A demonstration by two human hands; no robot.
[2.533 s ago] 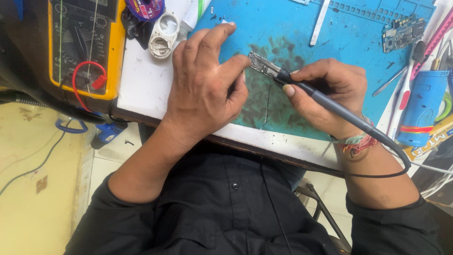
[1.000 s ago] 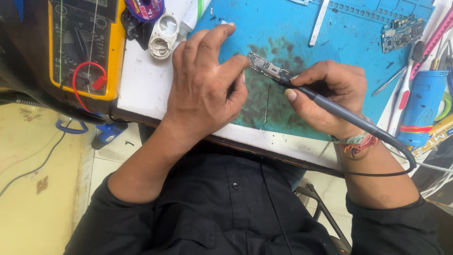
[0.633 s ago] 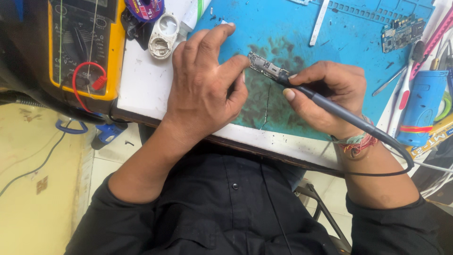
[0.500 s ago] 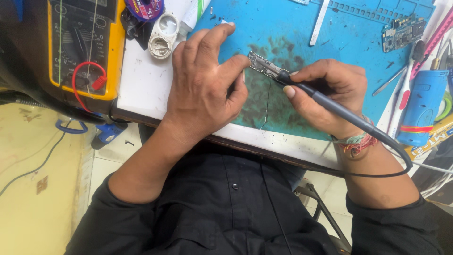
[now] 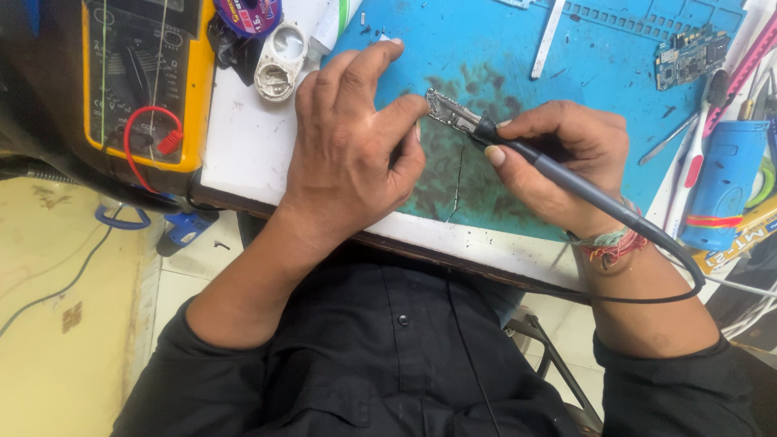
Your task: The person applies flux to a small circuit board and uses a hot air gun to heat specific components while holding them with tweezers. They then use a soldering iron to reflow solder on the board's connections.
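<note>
A small circuit board [image 5: 450,113] is pinned on the blue work mat [image 5: 486,48] near the middle of the table [image 5: 243,137]. It is held at its left end by the fingers [image 5: 405,109] of the left hand [image 5: 348,154], which are closed narrowly on it. A soldering iron [image 5: 566,176] is gripped pen-fashion by the right hand [image 5: 558,166], fingers wrapped tight around the handle, its tip touching the board's right end. A yellow multimeter [image 5: 146,81] is seen at the far left. A second circuit board [image 5: 686,55] lies at the far right, with a blue cylindrical tool [image 5: 724,182] beside the mat's right edge.
</note>
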